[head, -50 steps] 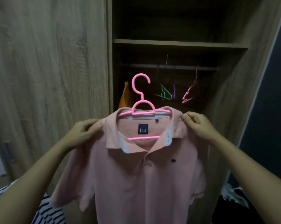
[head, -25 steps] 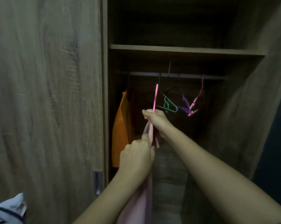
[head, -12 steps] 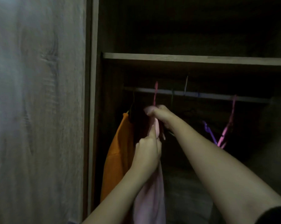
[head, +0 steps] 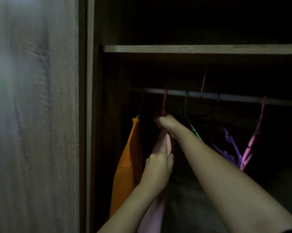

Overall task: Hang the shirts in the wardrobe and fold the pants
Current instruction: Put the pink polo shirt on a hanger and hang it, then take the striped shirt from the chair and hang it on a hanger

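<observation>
The pink polo shirt (head: 165, 145) hangs edge-on inside the dark wardrobe, on a pink hanger (head: 164, 101) whose hook sits over the metal rail (head: 226, 97). My right hand (head: 167, 122) grips the top of the shirt at the hanger's neck. Lower down, my left hand (head: 159, 163) holds the shirt's near shoulder edge. The rest of the shirt drops behind my left forearm.
An orange garment (head: 126, 167) hangs just left of the pink shirt. Right of it hang bare green (head: 189, 121), purple (head: 228, 145) and pink (head: 254, 137) hangers. A shelf (head: 200, 48) runs above the rail. The closed wardrobe door (head: 34, 115) fills the left.
I leaned closer and carried the shirt up into the wardrobe; the pink hook has gone from below the rail to over it. Both hands keep their hold.
</observation>
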Tool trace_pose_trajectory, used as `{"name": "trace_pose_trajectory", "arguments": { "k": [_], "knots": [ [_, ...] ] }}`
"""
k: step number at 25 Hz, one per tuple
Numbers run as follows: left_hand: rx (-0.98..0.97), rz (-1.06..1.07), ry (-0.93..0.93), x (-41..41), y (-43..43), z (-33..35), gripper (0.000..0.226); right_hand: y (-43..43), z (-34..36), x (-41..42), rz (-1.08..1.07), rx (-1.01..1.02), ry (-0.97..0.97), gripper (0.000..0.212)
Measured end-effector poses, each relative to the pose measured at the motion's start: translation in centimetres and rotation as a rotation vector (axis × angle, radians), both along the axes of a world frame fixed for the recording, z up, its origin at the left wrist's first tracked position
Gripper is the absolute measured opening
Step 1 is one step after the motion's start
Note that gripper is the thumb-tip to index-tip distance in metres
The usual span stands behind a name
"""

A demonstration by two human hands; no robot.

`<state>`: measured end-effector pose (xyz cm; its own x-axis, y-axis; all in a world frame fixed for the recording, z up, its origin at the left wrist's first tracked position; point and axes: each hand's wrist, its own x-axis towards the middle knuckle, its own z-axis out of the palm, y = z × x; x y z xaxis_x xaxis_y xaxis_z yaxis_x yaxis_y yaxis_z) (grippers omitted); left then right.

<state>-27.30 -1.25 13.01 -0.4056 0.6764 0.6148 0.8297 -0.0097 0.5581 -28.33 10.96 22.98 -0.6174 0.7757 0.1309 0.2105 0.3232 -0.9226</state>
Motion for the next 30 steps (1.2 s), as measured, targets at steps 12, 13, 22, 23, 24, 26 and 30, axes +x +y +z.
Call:
{"name": "trace_pose_trajectory", "arguments": {
  "k": [12, 13, 22, 23, 24, 26, 30],
  "knots": [
    [0.066, 0.002, -0.072, -3.5, -17.9, -2.7, 0.049, -16.9, -3.6, 1.6, -0.262, 0.809, 0.251, 0.041],
    [0.072, 0.010, -0.087, -4.2, -20.2, -3.6, 0.046, -19.2, -5.2, 1.0, -0.227, 0.820, 0.311, 0.039],
    [-0.249, 0.478, -0.132, -15.6, -44.7, -17.4, 0.046, -38.6, -21.4, -10.3, 0.254, 0.609, 0.146, 0.045],
    [-0.316, 0.524, -0.119, -17.1, -47.3, -18.9, 0.052, -40.2, -22.6, -11.9, 0.323, 0.610, 0.115, 0.047],
    [-0.382, 0.571, -0.084, -18.8, -50.0, -20.5, 0.060, -41.9, -23.8, -13.6, 0.390, 0.605, 0.064, 0.047],
    [-0.511, 0.679, 0.009, -21.3, -53.9, -23.3, 0.072, -44.2, -25.6, -16.2, 0.503, 0.601, -0.089, 0.043],
    [-0.696, 0.779, -0.012, -23.9, -58.7, -27.0, 0.083, -49.0, -29.0, -20.6, 0.688, 0.650, -0.272, 0.037]
  ]
}}
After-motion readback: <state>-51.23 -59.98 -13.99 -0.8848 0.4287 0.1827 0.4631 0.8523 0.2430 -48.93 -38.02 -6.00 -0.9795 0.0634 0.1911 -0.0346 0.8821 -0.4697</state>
